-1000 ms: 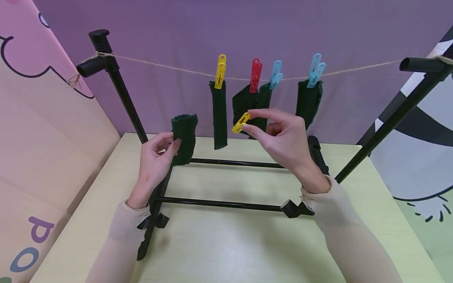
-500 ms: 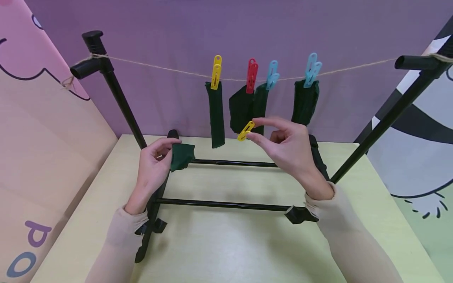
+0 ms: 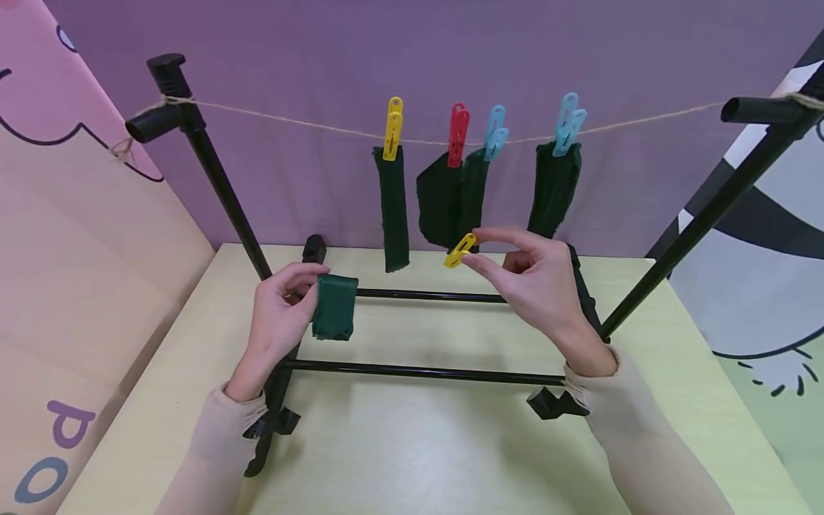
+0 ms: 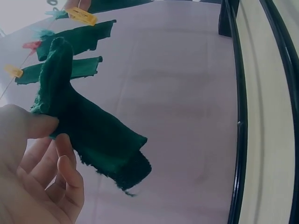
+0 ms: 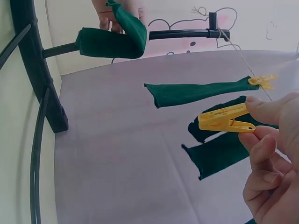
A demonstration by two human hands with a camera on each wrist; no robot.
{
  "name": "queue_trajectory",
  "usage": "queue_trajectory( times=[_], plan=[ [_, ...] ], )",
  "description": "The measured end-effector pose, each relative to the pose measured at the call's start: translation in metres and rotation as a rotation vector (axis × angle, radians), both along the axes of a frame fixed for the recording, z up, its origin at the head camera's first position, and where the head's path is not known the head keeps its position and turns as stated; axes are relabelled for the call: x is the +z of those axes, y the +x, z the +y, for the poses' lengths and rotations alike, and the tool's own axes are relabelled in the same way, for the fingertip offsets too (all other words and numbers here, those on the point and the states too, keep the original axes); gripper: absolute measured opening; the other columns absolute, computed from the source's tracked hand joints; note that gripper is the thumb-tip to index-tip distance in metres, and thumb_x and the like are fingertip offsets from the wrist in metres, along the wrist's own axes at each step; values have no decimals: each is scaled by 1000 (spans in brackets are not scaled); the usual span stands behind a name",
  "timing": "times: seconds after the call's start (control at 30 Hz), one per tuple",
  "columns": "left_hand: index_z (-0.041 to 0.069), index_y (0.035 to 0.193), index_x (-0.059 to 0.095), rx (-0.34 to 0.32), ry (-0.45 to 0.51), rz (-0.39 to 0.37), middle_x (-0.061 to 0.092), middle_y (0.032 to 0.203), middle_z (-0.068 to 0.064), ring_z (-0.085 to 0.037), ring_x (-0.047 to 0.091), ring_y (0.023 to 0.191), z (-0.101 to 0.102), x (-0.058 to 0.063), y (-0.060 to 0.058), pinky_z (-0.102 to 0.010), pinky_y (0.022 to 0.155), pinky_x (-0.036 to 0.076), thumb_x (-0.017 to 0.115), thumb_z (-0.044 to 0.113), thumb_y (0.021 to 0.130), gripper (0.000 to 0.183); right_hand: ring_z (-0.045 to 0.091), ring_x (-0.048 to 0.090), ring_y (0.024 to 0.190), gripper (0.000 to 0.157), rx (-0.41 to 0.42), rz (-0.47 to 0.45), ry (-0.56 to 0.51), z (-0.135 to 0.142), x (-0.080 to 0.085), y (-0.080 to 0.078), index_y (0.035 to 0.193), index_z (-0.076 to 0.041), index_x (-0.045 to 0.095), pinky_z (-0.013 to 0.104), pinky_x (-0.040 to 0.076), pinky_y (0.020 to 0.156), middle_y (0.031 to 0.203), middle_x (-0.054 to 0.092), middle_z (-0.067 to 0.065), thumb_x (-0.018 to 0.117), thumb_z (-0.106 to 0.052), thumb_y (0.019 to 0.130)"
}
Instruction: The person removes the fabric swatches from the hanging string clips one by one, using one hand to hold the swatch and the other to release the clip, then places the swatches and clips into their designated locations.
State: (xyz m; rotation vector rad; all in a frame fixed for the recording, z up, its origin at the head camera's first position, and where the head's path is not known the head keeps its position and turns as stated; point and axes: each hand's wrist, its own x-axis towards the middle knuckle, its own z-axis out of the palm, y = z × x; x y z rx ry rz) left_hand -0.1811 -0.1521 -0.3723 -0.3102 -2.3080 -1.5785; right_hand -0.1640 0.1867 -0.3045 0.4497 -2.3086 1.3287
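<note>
My left hand (image 3: 283, 304) pinches a dark green piece of cloth (image 3: 335, 307) at its side, near the rack's left upright. In the left wrist view the cloth (image 4: 98, 133) hangs bent, with a frayed lower edge. My right hand (image 3: 537, 282) pinches a yellow clothespin (image 3: 460, 250) between thumb and index finger, in front of the hanging cloths. The right wrist view shows that clothespin (image 5: 224, 118) gripped at its handle end. On the twine line (image 3: 277, 120) green cloth pieces hang from a yellow clothespin (image 3: 393, 129), a red clothespin (image 3: 458, 134) and blue clothespins (image 3: 569, 123).
The line runs between the black left post (image 3: 219, 182) and the black right post (image 3: 702, 222). Black crossbars (image 3: 412, 369) of the stand lie low over the pale table (image 3: 425, 450). A purple backdrop (image 3: 290, 57) stands behind, with printed panels at both sides.
The green cloth in my left hand flopped down and now hangs lower. My right hand, still pinching the yellow clothespin, has lowered and shifted slightly right. The view has shifted slightly.
</note>
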Motion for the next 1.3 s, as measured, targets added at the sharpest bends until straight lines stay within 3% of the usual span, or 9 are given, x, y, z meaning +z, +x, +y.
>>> queue_trajectory(
  times=[0.13, 0.23, 0.33, 0.67, 0.83, 0.97, 1.3],
  plan=[
    [5, 115, 79, 10, -11, -4, 71, 88, -18, -10, 61, 75, -2, -4, 3, -23, 66, 48, 64, -2, 100, 22, 14, 43, 46, 38, 0, -26, -23, 5, -4, 2, 127, -12, 78, 28, 31, 42, 82, 70, -21, 87, -13, 90],
    [6, 113, 79, 10, -12, -8, 68, 85, -16, -12, 60, 73, -3, -6, 4, -24, 64, 47, 66, 0, 99, 20, 14, 43, 46, 41, 2, -36, -34, 9, -7, 4, 130, -13, 77, 29, 31, 42, 103, 75, -19, 86, -12, 90],
    [6, 112, 80, 11, -11, -7, 67, 85, -15, -13, 58, 72, -4, -9, 6, -24, 61, 47, 67, 0, 99, 20, 14, 43, 46, 41, 5, -49, -37, 14, -11, 6, 131, -12, 76, 30, 31, 42, 110, 75, -11, 85, -11, 91],
    [8, 114, 80, 0, -32, -46, 68, 96, -12, -12, 58, 74, -8, -15, 11, -23, 62, 46, 65, 0, 99, 22, 15, 40, 45, 32, -24, -94, -12, 24, -17, 16, 123, -13, 79, 30, 29, 41, 81, 68, -19, 85, -13, 92],
    [9, 114, 80, 10, -37, -65, 69, 93, -13, -13, 58, 74, -9, -16, 14, -24, 62, 45, 65, 1, 100, 22, 15, 40, 46, 30, -50, -133, -5, 29, -21, 20, 121, -13, 80, 31, 28, 41, 63, 58, -11, 85, -15, 92],
    [9, 114, 80, 23, -47, -54, 71, 93, -12, -11, 59, 77, -11, -19, 15, -23, 64, 43, 66, 1, 100, 21, 17, 40, 47, 26, -75, -166, 25, 34, -26, 25, 119, -13, 80, 32, 29, 41, 59, 52, -7, 83, -20, 94],
    [10, 114, 80, 37, -75, -88, 73, 96, -12, -10, 60, 86, -16, -26, 20, -25, 69, 47, 67, 5, 101, 19, 16, 44, 49, 24, -104, -184, 1, 51, -44, 31, 117, -9, 80, 33, 31, 42, 88, 71, -25, 83, -17, 94]
  ],
)
